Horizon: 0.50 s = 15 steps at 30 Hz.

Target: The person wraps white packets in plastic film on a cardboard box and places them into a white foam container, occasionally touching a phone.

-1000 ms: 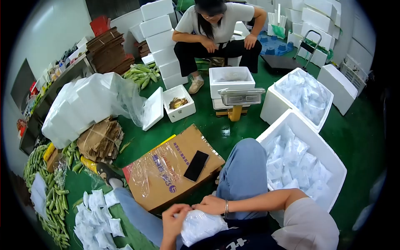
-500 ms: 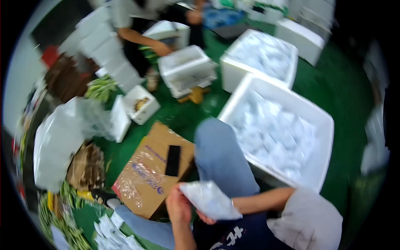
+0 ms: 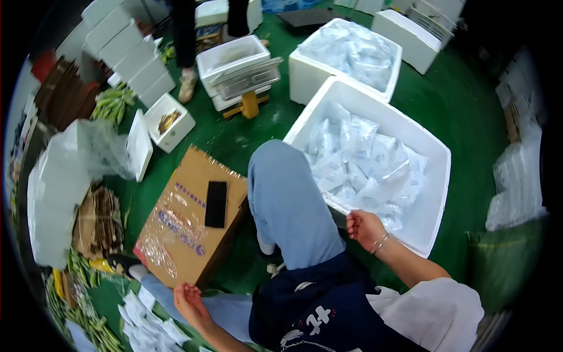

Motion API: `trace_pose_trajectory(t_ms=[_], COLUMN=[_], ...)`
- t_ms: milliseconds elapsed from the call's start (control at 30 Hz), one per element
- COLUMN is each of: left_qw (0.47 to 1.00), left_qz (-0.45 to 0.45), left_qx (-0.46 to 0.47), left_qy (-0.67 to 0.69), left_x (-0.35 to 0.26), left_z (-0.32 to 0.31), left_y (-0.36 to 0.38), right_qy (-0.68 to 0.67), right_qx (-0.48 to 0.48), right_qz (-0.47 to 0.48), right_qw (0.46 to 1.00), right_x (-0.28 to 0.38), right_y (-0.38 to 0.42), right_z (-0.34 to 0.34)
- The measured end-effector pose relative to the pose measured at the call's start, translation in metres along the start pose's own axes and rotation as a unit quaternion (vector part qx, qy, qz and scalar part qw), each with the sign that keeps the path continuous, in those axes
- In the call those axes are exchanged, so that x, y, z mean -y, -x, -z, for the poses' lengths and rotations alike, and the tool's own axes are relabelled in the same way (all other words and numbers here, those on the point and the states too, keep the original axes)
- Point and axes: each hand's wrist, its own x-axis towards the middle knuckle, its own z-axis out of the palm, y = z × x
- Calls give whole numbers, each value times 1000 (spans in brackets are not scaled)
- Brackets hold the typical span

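A large white foam box stands to the right of my knee, with many clear-and-white ice packs inside. My right hand, wearing a bracelet, is at the box's near rim with fingers curled in and nothing visible in them. By the near edge of a cardboard box is my left hand, fingers loosely bent and apart, holding nothing. Below it on the floor lies a pile of white packets. A black phone rests on the cardboard box.
Another foam box full of packs stands behind. A scale bearing a foam box is near a standing person's legs. Green vegetables, flattened cardboard and a small foam box lie to the left.
The ice pack held in both hands has left them. My hands have moved apart, the right to the foam box, the left toward the cardboard box. The other person's upper body has left view.
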Motion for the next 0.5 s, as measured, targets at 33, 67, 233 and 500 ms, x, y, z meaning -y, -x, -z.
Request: trace_pose_trajectory(t_ms=[33, 67, 233, 500], left_qw=[1000, 999, 991, 936], left_qz=[2, -9, -93, -93], left_qx=[-19, -28, -59, -340], left_qy=[2, 13, 75, -7], left_x=[-3, -6, -23, 13], left_z=[7, 15, 89, 198], left_y=[2, 4, 11, 71], right_qy=[15, 112, 646, 803], right_qx=[4, -35, -215, -226], right_qz=[-11, 158, 620, 168], right_qw=[1000, 981, 391, 525], right_x=[12, 27, 153, 160], right_y=[5, 4, -87, -197], right_z=[-6, -13, 40, 146])
